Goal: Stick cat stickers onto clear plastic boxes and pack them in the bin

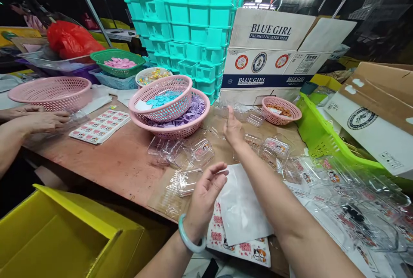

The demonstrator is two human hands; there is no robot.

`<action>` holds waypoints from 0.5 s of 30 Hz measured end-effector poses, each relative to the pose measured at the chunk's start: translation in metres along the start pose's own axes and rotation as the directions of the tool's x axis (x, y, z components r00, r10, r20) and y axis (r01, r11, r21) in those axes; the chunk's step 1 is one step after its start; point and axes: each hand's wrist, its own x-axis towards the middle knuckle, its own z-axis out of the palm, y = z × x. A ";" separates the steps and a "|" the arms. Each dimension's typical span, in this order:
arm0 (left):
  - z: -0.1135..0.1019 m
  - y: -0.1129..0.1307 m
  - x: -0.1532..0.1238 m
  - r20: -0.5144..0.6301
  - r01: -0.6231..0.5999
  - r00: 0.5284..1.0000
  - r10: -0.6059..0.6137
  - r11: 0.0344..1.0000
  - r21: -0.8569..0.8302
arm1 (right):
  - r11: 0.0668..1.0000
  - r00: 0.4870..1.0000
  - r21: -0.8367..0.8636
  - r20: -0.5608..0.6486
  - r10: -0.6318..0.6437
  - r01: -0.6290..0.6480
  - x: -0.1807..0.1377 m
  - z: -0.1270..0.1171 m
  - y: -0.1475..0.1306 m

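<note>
"BLUE GIRL" over "PREMIUM PILSENER BEER" stands on the upper flap (272,32) of the tall white cardboard box (269,60); "BLUE GIRL" recurs twice along its navy band (272,81). Pink characters on the white paper sticker sheet (237,251) are illegible.

I can pass over bare table (106,162) at centre-left; pink baskets (176,131) upper-centre and plastic boxes (202,152) mid-frame block me.

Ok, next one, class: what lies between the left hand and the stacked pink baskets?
Clear plastic cases lie between the left hand and the pink baskets, one showing a printed label; the head view shows this.
</note>
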 end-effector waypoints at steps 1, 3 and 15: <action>-0.001 0.006 0.002 -0.029 0.005 1.000 -0.006 0.999 -0.054 | 0.984 0.985 -0.051 -0.004 -0.171 0.171 -0.008 -0.016 -0.003; -0.001 0.015 0.006 -0.072 0.037 0.996 -0.050 0.985 -0.166 | 0.884 0.893 -0.128 0.038 -0.449 0.450 -0.033 -0.050 -0.008; -0.014 -0.029 -0.011 0.073 0.246 0.969 -0.238 0.961 -0.127 | 0.880 0.860 0.104 0.183 -0.476 0.464 -0.189 -0.128 -0.013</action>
